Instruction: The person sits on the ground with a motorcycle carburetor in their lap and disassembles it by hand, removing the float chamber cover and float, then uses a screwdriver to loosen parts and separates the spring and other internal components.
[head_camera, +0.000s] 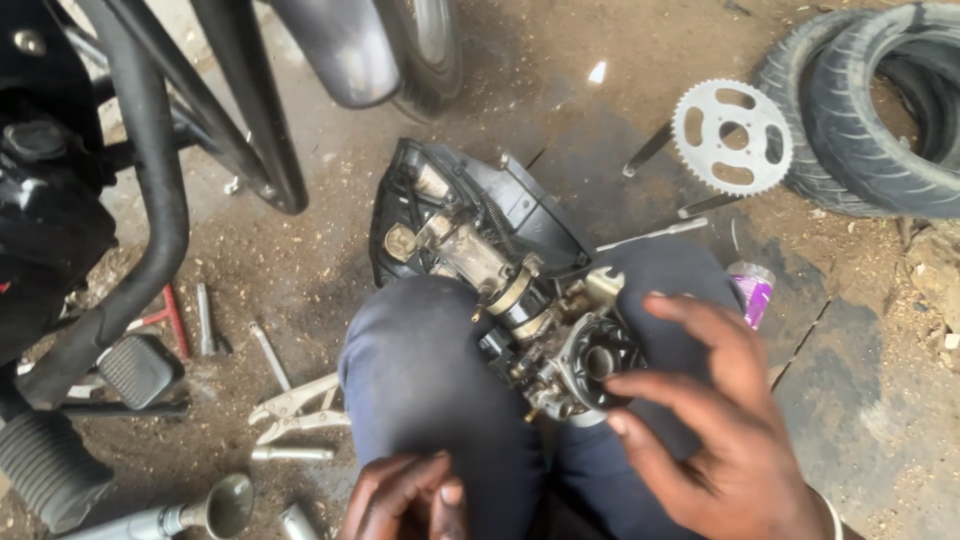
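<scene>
Dirt floor (330, 250), oil-stained, locking pliers (292, 408), toothed sprocket (731, 136), two tyres (868, 110), spanners (204, 318), purple-capped bottle (752, 290).

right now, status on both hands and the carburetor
Right hand open, fingertips at carburetor. Left hand empty, low by knee. Carburetor rests between knees, joined to black airbox. Nothing blocking.

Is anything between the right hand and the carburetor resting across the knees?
Nothing visible does. The right hand hovers spread-fingered just right of the carburetor, with no tool or part in the gap. The left hand rests low beside the left knee, away from it.
</scene>
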